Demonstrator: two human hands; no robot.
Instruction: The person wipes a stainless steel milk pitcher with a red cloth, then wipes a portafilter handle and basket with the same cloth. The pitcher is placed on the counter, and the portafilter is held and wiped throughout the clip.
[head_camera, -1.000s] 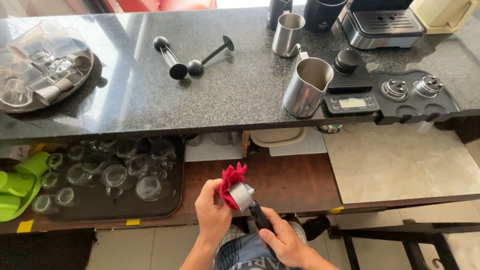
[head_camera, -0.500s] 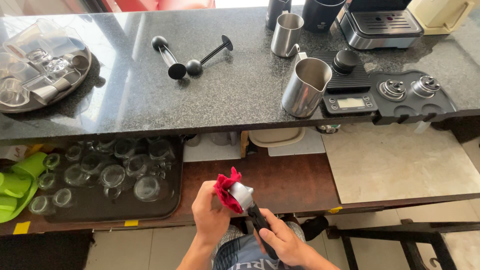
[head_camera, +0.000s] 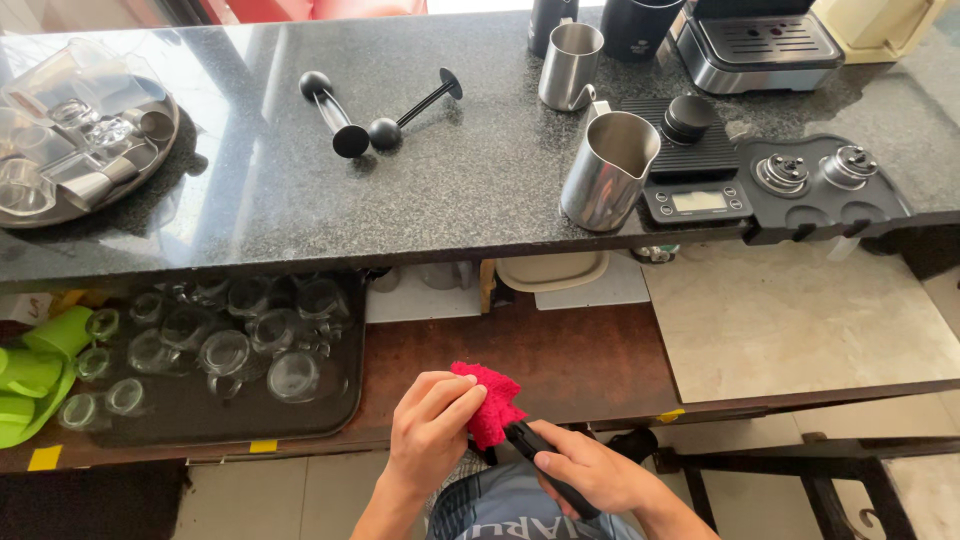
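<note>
The left hand (head_camera: 432, 432) is wrapped around a red cloth (head_camera: 487, 405), pressing it over the head of a portafilter, so the metal basket's totally hidden. The right hand (head_camera: 590, 470) sits just right of that, gripping the black handle (head_camera: 535, 452) that pokes out from under the cloth. Up and left of the hands there's a black tray of glasses (head_camera: 225, 345), and farther up on the counter a steel milk pitcher (head_camera: 608, 170).

Coffee bar: espresso machine (head_camera: 762, 45), milk jugs (head_camera: 606, 170), tampers (head_camera: 815, 170).
</note>
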